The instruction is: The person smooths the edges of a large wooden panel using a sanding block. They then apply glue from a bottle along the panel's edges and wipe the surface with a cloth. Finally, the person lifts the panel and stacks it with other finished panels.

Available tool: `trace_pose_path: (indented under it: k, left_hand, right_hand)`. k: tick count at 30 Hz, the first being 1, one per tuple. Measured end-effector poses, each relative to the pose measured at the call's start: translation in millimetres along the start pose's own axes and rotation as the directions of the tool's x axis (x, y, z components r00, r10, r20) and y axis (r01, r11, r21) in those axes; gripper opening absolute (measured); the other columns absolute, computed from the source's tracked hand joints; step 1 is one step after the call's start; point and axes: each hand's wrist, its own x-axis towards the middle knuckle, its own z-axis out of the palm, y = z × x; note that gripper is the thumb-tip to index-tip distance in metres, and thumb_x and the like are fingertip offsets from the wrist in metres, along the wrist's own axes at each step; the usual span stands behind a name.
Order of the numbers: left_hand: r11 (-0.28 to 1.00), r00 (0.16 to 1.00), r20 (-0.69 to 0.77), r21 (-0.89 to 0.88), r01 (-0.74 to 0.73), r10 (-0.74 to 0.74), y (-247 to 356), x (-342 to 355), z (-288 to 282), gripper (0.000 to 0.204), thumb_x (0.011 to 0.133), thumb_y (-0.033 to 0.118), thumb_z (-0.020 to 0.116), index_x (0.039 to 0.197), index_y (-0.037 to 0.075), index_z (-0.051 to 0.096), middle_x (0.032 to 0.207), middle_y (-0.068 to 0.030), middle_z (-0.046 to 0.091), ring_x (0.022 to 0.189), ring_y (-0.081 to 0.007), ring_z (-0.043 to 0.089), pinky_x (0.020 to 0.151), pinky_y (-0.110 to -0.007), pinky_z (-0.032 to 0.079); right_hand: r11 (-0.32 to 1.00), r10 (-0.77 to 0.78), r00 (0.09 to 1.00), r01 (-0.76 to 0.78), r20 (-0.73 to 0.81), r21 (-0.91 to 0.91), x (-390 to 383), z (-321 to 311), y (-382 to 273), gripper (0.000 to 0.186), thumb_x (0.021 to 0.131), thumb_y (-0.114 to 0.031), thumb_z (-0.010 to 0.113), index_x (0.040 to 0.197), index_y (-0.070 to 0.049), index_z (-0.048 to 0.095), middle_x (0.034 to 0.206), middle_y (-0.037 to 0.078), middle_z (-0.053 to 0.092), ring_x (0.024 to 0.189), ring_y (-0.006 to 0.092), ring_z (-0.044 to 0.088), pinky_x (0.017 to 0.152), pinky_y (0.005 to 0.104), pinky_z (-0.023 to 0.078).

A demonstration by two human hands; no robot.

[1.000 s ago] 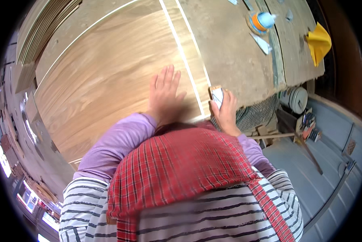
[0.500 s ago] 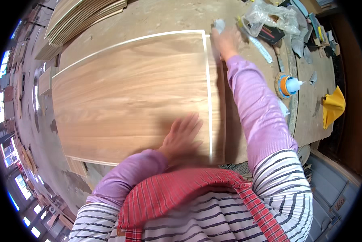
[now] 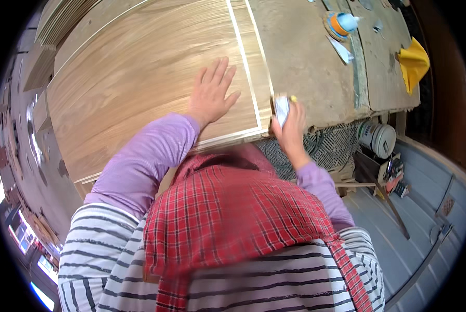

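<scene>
A large wood-grain panel (image 3: pixel 139 78) with white edges lies flat on the workbench, over another panel (image 3: pixel 254 41) whose right edge sticks out. My left hand (image 3: pixel 210 94) rests flat on the upper panel, fingers spread, close to its near right corner. At that corner my right hand (image 3: pixel 294 129) is closed around a small pale piece that looks like folded sandpaper (image 3: pixel 281 110), held against the right edge of the panels. A small yellow bit shows by its fingers. The underside of the pale piece is hidden.
Stacked panels (image 3: pixel 61 23) stand at the far left. On the bench to the right are a glue bottle (image 3: pixel 347 22) in an orange-and-blue holder, a pale scrap (image 3: pixel 340 50) and a yellow cloth (image 3: pixel 414 65). A white bucket (image 3: pixel 379 139) stands below the bench edge.
My right hand has come from the far right corner along the edge to the near corner, still holding the pale piece. The left hand now lies farther onto the panel. The view has shifted.
</scene>
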Motion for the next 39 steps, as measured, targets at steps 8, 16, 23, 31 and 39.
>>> trace_pose_path:
  k: [8, 16, 23, 31, 39]
  left_hand:
    - [1.0, 0.999, -0.035, 0.006, -0.018, 0.018, 0.7, -1.1, 4.1, 0.06, 0.091, 0.044, 0.048, 0.14, 0.011, 0.039, 0.15, -0.0123, 0.029, 0.14, -0.0265, 0.024, 0.112, -0.044, 0.017]
    - [1.0, 1.0, 0.009, 0.017, -0.003, 0.003, -1.0, -0.9, 2.3, 0.06, 0.091, 0.044, 0.048, 0.141, 0.011, 0.038, 0.151, -0.0117, 0.028, 0.14, -0.0259, 0.022, 0.112, -0.043, 0.016]
    - [1.0, 0.998, 0.055, -0.018, -0.007, 0.008, 0.2, 2.4, -2.4, 0.065, 0.087, 0.044, 0.053, 0.14, 0.009, 0.04, 0.15, -0.014, 0.03, 0.139, -0.029, 0.025, 0.111, -0.046, 0.018]
    - [0.989, 0.995, 0.093, -0.142, 0.047, -0.034, -2.4, 1.6, -2.7, 0.071, 0.081, 0.048, 0.058, 0.14, 0.012, 0.04, 0.15, -0.0122, 0.029, 0.14, -0.0264, 0.024, 0.112, -0.047, 0.017]
    - [0.997, 0.999, 0.036, -0.077, 0.032, -0.029, -9.8, -5.0, 0.7, 0.066, 0.084, 0.042, 0.059, 0.14, 0.012, 0.04, 0.147, -0.0106, 0.034, 0.139, -0.026, 0.027, 0.113, -0.048, 0.02]
  right_hand:
    - [0.992, 0.104, 0.994, -0.101, -0.045, 0.08, -77.2, -30.8, -0.8, 0.066, 0.078, -0.023, 0.067, 0.13, 0.006, 0.038, 0.136, 0.026, 0.035, 0.128, 0.0453, 0.03, 0.105, 0.0526, 0.025]
    - [0.996, 0.084, 0.996, -0.082, 0.037, -0.036, -53.4, -17.6, 2.2, 0.063, 0.08, -0.022, 0.066, 0.131, 0.004, 0.038, 0.136, 0.024, 0.037, 0.13, 0.0442, 0.029, 0.107, 0.0513, 0.023]
    - [0.998, 0.061, 0.998, -0.062, -0.023, -0.034, 59.4, 10.6, -7.0, 0.064, 0.078, -0.028, 0.065, 0.128, 0.003, 0.041, 0.14, 0.025, 0.034, 0.133, 0.0424, 0.027, 0.104, 0.0582, 0.021]
    - [0.996, -0.009, 0.995, -0.001, -0.104, -0.088, 294.6, 73.0, -18.5, 0.059, 0.079, -0.032, 0.064, 0.121, 0.006, 0.047, 0.137, 0.024, 0.039, 0.133, 0.0405, 0.028, 0.105, 0.0596, 0.02]
    - [0.978, -0.029, 0.994, 0.007, -0.103, -0.209, 423.2, 97.6, -39.0, 0.056, 0.076, -0.038, 0.06, 0.11, 0.007, 0.055, 0.125, 0.02, 0.049, 0.125, 0.037, 0.033, 0.1, 0.0533, 0.028]
